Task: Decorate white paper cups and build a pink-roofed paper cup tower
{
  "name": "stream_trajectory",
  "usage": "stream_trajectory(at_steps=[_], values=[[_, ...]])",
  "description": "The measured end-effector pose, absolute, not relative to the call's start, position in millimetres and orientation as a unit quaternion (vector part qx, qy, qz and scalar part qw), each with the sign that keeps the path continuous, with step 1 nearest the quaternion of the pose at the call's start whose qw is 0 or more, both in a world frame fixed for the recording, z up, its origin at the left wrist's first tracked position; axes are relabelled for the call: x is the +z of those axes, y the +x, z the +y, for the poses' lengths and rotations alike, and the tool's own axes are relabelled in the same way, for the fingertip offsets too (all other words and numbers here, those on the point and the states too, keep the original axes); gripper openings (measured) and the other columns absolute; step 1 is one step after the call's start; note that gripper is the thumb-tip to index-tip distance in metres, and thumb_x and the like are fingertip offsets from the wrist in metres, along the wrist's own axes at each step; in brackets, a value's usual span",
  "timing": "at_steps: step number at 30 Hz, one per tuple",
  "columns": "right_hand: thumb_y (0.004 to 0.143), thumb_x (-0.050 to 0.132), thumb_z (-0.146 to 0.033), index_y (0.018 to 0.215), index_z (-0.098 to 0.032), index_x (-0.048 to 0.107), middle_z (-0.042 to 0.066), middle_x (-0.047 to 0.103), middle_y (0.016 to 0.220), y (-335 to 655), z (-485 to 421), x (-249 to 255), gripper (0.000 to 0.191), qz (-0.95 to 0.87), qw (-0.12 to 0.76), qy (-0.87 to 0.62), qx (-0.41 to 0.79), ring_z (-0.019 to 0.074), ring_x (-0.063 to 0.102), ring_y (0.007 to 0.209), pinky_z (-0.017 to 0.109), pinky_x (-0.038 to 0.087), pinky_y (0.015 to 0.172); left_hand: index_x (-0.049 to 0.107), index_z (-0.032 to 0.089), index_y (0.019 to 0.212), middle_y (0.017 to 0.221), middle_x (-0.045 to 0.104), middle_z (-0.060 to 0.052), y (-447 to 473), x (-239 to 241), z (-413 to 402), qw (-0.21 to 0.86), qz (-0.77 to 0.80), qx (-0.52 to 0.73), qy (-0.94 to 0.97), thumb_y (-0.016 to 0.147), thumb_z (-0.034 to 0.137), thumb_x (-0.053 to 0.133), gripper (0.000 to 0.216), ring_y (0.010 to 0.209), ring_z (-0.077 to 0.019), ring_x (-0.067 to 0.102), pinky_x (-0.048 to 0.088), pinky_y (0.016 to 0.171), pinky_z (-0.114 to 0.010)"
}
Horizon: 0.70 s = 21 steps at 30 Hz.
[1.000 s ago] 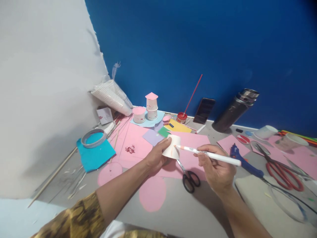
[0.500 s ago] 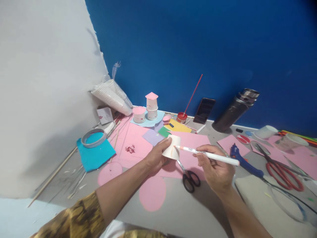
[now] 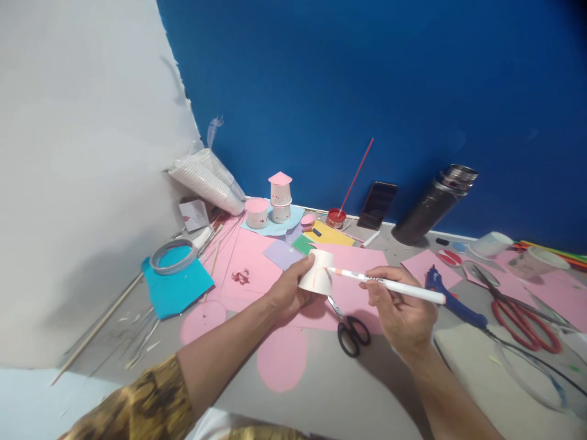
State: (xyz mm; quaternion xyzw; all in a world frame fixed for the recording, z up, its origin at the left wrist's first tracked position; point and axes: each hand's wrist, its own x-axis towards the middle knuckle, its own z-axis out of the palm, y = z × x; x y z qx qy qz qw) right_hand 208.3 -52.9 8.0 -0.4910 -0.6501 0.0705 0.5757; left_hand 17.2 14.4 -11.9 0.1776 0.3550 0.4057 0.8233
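My left hand (image 3: 287,290) grips a small white paper cup (image 3: 317,275), held on its side above the pink paper (image 3: 257,263). My right hand (image 3: 401,315) holds a white marker (image 3: 389,284) like a pen. Its orange tip touches the cup's side, where a faint orange line shows. Black-handled scissors (image 3: 351,330) lie on the table just below the cup.
A stack of cups (image 3: 208,177), a pink-roofed cup tower (image 3: 280,195), a red paint pot (image 3: 336,217) with a stick, a phone (image 3: 376,205) and a dark flask (image 3: 433,205) line the blue wall. Blue glue gun (image 3: 452,302), red scissors (image 3: 525,318) and tape roll (image 3: 174,253) lie nearby.
The cup has turned slightly in my left hand and an orange mark now shows on its side. The marker tip stays against it.
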Motion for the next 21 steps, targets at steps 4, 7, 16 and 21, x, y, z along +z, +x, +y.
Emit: stream_trajectory(at_steps=[4,7,16,21], values=[[0.097,0.070,-0.037,0.096,-0.020,0.073,0.003,0.075,0.077,208.5,-53.3,8.5,0.017,-0.645,0.578,-0.494,0.074,0.0136,0.063,0.054,0.024,0.052,0.048,0.068,0.010,0.115,0.088,0.072,-0.010,16.7,-10.4,14.7,0.827,0.346,0.402,0.184,0.100,0.039,0.061,0.034,0.074,-0.0196,0.070,0.058,0.071,-0.031],[0.096,0.071,-0.036,0.096,-0.020,0.073,0.003,0.075,0.077,208.1,-53.3,8.7,0.015,-0.645,0.582,-0.490,0.078,0.0128,0.062,0.053,0.024,0.051,0.047,0.067,0.010,0.111,0.084,0.072,-0.010,16.6,-10.9,15.5,0.832,0.335,0.397,0.196,0.101,0.040,0.058,0.033,0.072,-0.0208,0.071,0.058,0.068,-0.031],[0.096,0.070,-0.035,0.095,-0.020,0.073,0.003,0.075,0.077,208.2,-52.7,9.2,0.015,-0.643,0.583,-0.491,0.071,0.0132,0.062,0.053,0.024,0.051,0.047,0.065,0.009,0.113,0.084,0.072,-0.013,15.7,-11.4,16.9,0.838,0.319,0.393,0.202,0.102,0.041,0.053,0.036,0.073,-0.0244,0.073,0.059,0.065,-0.034],[0.096,0.070,-0.034,0.095,-0.020,0.073,0.003,0.074,0.076,208.0,-52.4,9.6,0.014,-0.643,0.582,-0.492,0.076,0.0129,0.061,0.053,0.024,0.051,0.047,0.063,0.007,0.121,0.088,0.072,-0.014,15.4,-10.2,17.4,0.844,0.306,0.394,0.197,0.103,0.040,0.048,0.041,0.072,-0.0247,0.073,0.059,0.063,-0.034]])
